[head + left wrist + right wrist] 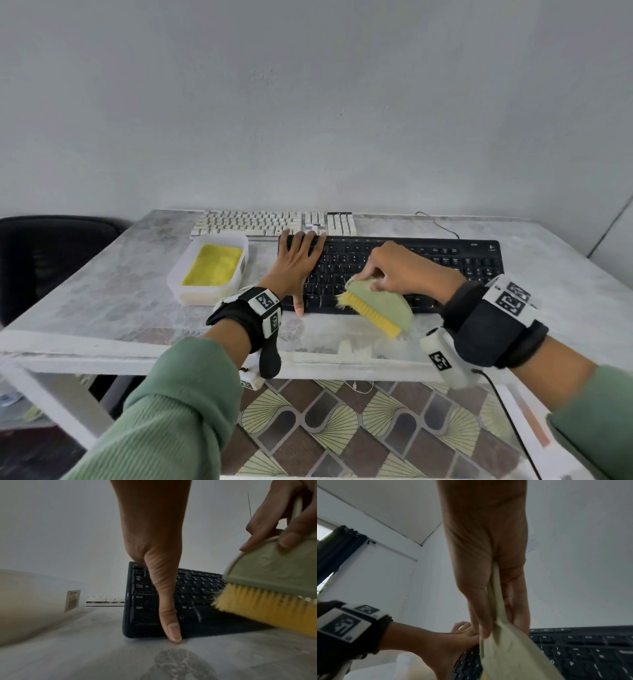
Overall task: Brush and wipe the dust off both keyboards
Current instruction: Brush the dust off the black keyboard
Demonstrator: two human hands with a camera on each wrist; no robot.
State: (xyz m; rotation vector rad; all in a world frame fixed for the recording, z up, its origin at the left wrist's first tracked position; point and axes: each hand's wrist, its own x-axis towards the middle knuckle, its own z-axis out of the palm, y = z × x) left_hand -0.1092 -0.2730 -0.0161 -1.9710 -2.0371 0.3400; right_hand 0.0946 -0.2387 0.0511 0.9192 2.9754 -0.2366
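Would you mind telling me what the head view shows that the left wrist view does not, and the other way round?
Only the head view shows the yellow cloth in the tub, the whole white keyboard and both wrist bands. Only the left wrist view shows dust specks on the black keyboard, the tub's barcode label and the left thumb tip touching the table. Both show the right hand holding the brush over the black keyboard.
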